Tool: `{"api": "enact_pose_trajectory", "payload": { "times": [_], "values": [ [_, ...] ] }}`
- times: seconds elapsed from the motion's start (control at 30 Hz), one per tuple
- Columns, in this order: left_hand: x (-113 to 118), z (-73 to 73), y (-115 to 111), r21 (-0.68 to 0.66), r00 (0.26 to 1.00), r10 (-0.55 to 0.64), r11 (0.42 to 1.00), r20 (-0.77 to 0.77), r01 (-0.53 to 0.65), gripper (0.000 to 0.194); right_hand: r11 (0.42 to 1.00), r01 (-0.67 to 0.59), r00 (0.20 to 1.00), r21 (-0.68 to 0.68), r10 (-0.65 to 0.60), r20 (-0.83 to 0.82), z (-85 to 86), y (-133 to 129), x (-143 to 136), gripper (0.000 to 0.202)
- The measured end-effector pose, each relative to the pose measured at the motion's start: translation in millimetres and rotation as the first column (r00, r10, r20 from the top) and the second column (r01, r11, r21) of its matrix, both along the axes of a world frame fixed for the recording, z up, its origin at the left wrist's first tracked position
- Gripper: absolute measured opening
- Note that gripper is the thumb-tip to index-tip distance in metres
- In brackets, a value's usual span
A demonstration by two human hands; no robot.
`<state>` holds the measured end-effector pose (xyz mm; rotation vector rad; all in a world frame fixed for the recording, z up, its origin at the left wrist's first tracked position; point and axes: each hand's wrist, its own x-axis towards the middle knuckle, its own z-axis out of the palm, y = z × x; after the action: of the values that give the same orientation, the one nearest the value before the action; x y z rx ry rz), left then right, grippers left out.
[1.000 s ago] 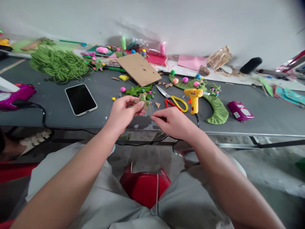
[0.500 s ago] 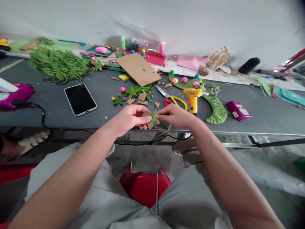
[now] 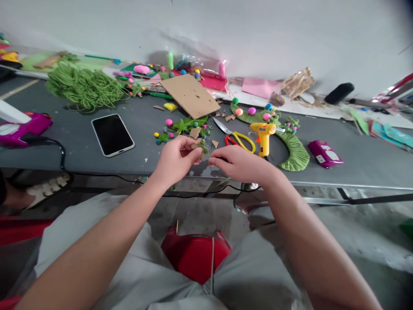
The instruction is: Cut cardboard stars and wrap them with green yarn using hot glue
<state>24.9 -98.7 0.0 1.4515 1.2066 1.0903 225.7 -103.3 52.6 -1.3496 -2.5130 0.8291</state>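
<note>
My left hand [image 3: 179, 159] pinches a small cardboard piece partly wrapped in green yarn [image 3: 202, 148], just above the table's front edge. Right beside it, my right hand [image 3: 235, 161] is closed, with thumb and forefinger pressed together on the yarn; a thin loose strand [image 3: 225, 181] hangs below it. Behind the hands lie cardboard scraps [image 3: 195, 132] and green yarn-wrapped stars with small coloured balls [image 3: 164, 137]. Scissors with red and yellow handles [image 3: 238, 138] lie behind my right hand. A yellow glue gun [image 3: 264, 135] stands next to them.
A green yarn-wrapped crescent [image 3: 295, 153] with coloured balls curves behind the glue gun. A phone [image 3: 112, 134] and a heap of green yarn [image 3: 85, 86] are at left. A cardboard sheet [image 3: 190, 95] lies behind; a purple packet [image 3: 325, 153] sits right. A black cable [image 3: 97, 175] runs along the front edge.
My hands have moved apart a little. The left has turned and drawn the wrapped cardboard piece slightly leftward and up, while the right has come away from it. The view has shifted slightly.
</note>
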Motion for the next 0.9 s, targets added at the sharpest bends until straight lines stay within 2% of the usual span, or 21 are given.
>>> {"api": "enact_pose_trajectory", "payload": {
  "times": [0.1, 0.23, 0.33, 0.43, 0.53, 0.63, 0.7, 0.8, 0.9],
  "values": [
    [0, -0.3, 3, -0.067, 0.984, 0.052, 0.997, 0.168, -0.042, 0.027, 0.994, 0.062, 0.996, 0.094, -0.067, 0.053, -10.7, -8, -6, 0.029],
    [4, 1.4, 1, -0.165, 0.932, 0.055, 0.986, 0.357, 0.005, 0.03, 0.976, 0.124, 0.987, 0.182, -0.14, 0.079, -22.9, -16, -11, 0.028],
    [7, 5.7, 0, -0.243, 0.885, 0.066, 0.969, 0.461, 0.054, 0.028, 0.971, 0.145, 0.987, 0.189, -0.154, 0.037, -28.4, -14, -9, 0.027],
    [5, 9.3, 1, -0.291, 0.874, 0.048, 0.95, 0.483, 0.109, 0.027, 0.98, 0.142, 0.989, 0.136, -0.136, -0.054, -30.4, -6, -1, 0.028],
    [1, 9.0, 3, -0.287, 0.915, -0.045, 0.942, 0.402, 0.172, 0.026, 0.997, 0.066, 0.983, 0.034, -0.06, -0.172, -28.6, 7, 13, 0.033],
    [-4, 5.5, 4, -0.233, 0.971, -0.172, 0.95, 0.165, 0.208, 0.025, 0.999, 0.054, 0.984, 0.005, -0.052, -0.173, -22.3, 19, 25, 0.033],
    [-4, 2.8, 4, -0.18, 0.976, -0.219, 0.961, -0.014, 0.212, 0.024, 0.996, 0.087, 0.99, 0.035, -0.082, -0.118, -15.4, 23, 28, 0.03],
    [-3, -1.2, 3, -0.087, 0.964, -0.207, 0.977, -0.165, 0.195, 0.021, 0.994, 0.093, 0.994, 0.063, -0.089, -0.064, -3.4, 21, 22, 0.028],
    [-1, -3.7, 3, -0.006, 0.973, -0.135, 0.991, -0.189, 0.137, 0.02, 0.996, 0.061, 0.997, 0.066, -0.058, -0.05, 4.3, 12, 8, 0.031]
  ]
}}
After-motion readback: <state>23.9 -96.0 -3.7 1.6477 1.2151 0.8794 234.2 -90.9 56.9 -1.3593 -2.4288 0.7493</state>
